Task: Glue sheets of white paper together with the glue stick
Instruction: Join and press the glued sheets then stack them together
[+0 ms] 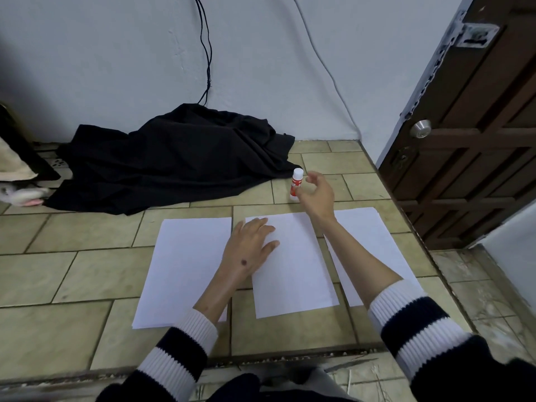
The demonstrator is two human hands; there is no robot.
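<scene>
Tiled counter [87, 274], left hand [249, 248] flat on middle sheet [293, 274], right hand [316, 195] beside glue stick [296, 184]

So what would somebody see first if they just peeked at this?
Probably the three white paper sheets lying side by side on the tiled surface, with the left hand flat on the middle one. Behind them, the right hand reaches for the upright glue stick beside a heap of black cloth.
</scene>
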